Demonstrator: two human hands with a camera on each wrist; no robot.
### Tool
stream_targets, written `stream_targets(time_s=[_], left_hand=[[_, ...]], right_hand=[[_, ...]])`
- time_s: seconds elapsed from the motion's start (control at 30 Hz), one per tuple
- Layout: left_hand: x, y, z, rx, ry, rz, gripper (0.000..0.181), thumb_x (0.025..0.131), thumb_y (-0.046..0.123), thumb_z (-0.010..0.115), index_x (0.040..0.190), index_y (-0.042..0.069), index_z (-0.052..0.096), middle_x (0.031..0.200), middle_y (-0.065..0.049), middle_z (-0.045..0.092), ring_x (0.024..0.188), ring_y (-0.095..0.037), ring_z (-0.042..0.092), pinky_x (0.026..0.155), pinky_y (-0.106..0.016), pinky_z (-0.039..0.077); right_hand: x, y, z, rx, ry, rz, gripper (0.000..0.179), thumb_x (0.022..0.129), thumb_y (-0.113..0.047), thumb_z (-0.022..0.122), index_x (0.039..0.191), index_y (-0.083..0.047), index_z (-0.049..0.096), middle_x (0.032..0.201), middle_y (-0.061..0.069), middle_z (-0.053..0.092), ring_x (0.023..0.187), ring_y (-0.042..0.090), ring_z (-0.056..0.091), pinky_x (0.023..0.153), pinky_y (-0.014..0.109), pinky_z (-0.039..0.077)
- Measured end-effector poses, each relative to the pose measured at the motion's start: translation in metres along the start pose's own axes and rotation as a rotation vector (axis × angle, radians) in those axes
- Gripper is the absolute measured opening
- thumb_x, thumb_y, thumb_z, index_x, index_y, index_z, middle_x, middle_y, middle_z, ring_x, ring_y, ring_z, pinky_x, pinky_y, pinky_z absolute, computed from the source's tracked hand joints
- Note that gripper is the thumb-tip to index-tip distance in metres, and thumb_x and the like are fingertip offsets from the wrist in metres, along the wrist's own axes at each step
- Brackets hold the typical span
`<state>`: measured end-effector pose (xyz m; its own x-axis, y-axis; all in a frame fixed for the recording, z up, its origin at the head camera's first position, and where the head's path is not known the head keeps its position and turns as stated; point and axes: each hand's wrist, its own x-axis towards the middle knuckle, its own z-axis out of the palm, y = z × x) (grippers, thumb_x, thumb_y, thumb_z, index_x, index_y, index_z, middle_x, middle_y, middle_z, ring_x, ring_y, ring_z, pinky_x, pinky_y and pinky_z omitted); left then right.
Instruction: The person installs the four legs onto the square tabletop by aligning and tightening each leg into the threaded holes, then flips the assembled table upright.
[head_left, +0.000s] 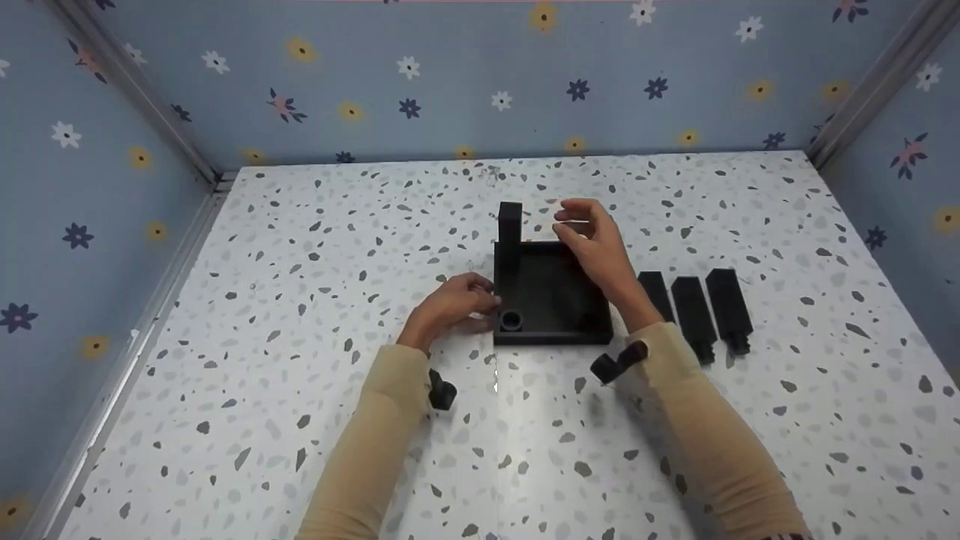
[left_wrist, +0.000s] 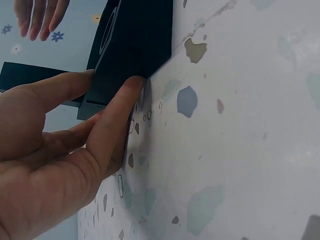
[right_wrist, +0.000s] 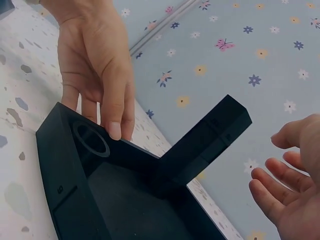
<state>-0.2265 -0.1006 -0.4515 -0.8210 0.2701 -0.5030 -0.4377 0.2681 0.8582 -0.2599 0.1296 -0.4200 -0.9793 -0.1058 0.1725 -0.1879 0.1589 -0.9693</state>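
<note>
A black square base (head_left: pixel 555 289) with raised edges lies on the table, a round socket (head_left: pixel 511 321) showing in its near left corner. One square black leg (head_left: pixel 511 225) stands upright in the far left corner. My left hand (head_left: pixel 459 300) grips the base's left edge, thumb and fingers against the wall (left_wrist: pixel 132 45). Over the base's far right side hovers my right hand (head_left: pixel 596 244), holding nothing, its fingers loosely bent and apart from the leg. It hides the far right corner from the head view.
Three loose black legs lie right of the base: one partly behind my right forearm, a middle leg (head_left: pixel 694 311) and an outer leg (head_left: pixel 729 304), with narrow notched ends toward me. Flower-patterned panels (head_left: pixel 480 75) stand behind and beside the speckled table (head_left: pixel 337 247).
</note>
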Motion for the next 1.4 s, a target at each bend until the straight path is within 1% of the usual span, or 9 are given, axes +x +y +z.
stream_targets(time_s=[0.2, 0.27, 0.4, 0.5, 0.83, 0.97, 1.1, 1.2, 1.4], left_hand=[[0.000, 0.000, -0.001, -0.016, 0.001, -0.003, 0.038, 0.092, 0.008, 0.059, 0.128, 0.001, 0.047, 0.112, -0.015, 0.060, 0.100, -0.022, 0.061, 0.086, -0.031, 0.056], [0.000, 0.000, 0.000, -0.011, -0.002, -0.001, 0.039, 0.092, 0.008, 0.059, 0.128, 0.001, 0.047, 0.113, -0.015, 0.059, 0.100, -0.022, 0.061, 0.086, -0.031, 0.056], [0.000, -0.001, 0.000, -0.014, 0.004, -0.003, 0.039, 0.092, 0.009, 0.060, 0.128, 0.001, 0.047, 0.111, -0.013, 0.058, 0.095, -0.020, 0.060, 0.083, -0.031, 0.057], [0.001, -0.003, 0.001, -0.023, 0.005, -0.002, 0.039, 0.091, 0.009, 0.060, 0.128, 0.001, 0.047, 0.110, -0.013, 0.057, 0.093, -0.019, 0.060, 0.081, -0.030, 0.057], [0.000, -0.002, 0.000, -0.028, -0.011, -0.010, 0.038, 0.092, 0.008, 0.059, 0.128, 0.001, 0.046, 0.113, -0.014, 0.057, 0.096, -0.021, 0.060, 0.085, -0.032, 0.056], [-0.002, -0.001, -0.001, -0.043, -0.017, -0.017, 0.039, 0.093, 0.008, 0.059, 0.129, 0.001, 0.046, 0.114, -0.016, 0.056, 0.097, -0.023, 0.060, 0.087, -0.033, 0.056], [-0.001, -0.002, -0.001, -0.014, -0.005, -0.015, 0.038, 0.092, 0.009, 0.060, 0.128, 0.002, 0.047, 0.113, -0.015, 0.057, 0.097, -0.022, 0.061, 0.085, -0.032, 0.056], [0.000, -0.002, -0.001, 0.007, 0.002, -0.009, 0.038, 0.092, 0.010, 0.060, 0.127, 0.002, 0.048, 0.113, -0.014, 0.058, 0.096, -0.021, 0.061, 0.084, -0.030, 0.057], [-0.001, -0.002, -0.001, -0.006, 0.003, -0.004, 0.039, 0.092, 0.009, 0.060, 0.128, 0.002, 0.048, 0.115, -0.014, 0.059, 0.097, -0.021, 0.061, 0.084, -0.030, 0.057]], right_hand=[[-0.006, -0.002, -0.011, -0.003, 0.006, 0.025, 0.040, 0.093, -0.017, 0.063, 0.130, -0.008, 0.049, 0.123, 0.012, 0.057, 0.111, 0.019, 0.058, 0.083, 0.030, 0.051], [-0.009, -0.001, -0.015, 0.005, 0.002, 0.026, 0.040, 0.093, -0.016, 0.062, 0.130, -0.007, 0.049, 0.122, 0.012, 0.056, 0.111, 0.020, 0.058, 0.084, 0.030, 0.052], [-0.021, -0.016, -0.025, 0.011, -0.026, 0.030, 0.039, 0.094, -0.011, 0.059, 0.131, -0.003, 0.047, 0.126, 0.021, 0.052, 0.114, 0.027, 0.056, 0.086, 0.025, 0.051], [-0.029, -0.025, -0.032, 0.010, -0.040, 0.030, 0.039, 0.094, -0.007, 0.057, 0.131, 0.000, 0.045, 0.128, 0.026, 0.050, 0.115, 0.031, 0.055, 0.087, 0.025, 0.051], [-0.028, 0.005, -0.062, 0.001, 0.011, 0.017, 0.041, 0.092, -0.012, 0.064, 0.129, -0.003, 0.048, 0.122, 0.019, 0.055, 0.107, 0.020, 0.059, 0.085, 0.020, 0.052], [-0.033, 0.009, -0.069, 0.003, 0.017, 0.008, 0.040, 0.091, -0.012, 0.064, 0.127, -0.003, 0.049, 0.120, 0.019, 0.055, 0.104, 0.018, 0.060, 0.086, 0.021, 0.053], [-0.037, 0.011, -0.075, 0.012, 0.019, 0.008, 0.039, 0.091, -0.011, 0.064, 0.126, -0.004, 0.049, 0.118, 0.015, 0.056, 0.103, 0.017, 0.061, 0.087, 0.021, 0.053], [-0.040, 0.013, -0.080, -0.001, 0.024, 0.015, 0.039, 0.091, -0.011, 0.065, 0.126, -0.005, 0.050, 0.116, 0.009, 0.058, 0.103, 0.016, 0.061, 0.086, 0.021, 0.053], [-0.047, 0.015, -0.092, -0.026, 0.035, 0.036, 0.043, 0.091, -0.014, 0.065, 0.129, -0.002, 0.048, 0.119, 0.011, 0.056, 0.106, 0.016, 0.060, 0.086, 0.019, 0.053]])
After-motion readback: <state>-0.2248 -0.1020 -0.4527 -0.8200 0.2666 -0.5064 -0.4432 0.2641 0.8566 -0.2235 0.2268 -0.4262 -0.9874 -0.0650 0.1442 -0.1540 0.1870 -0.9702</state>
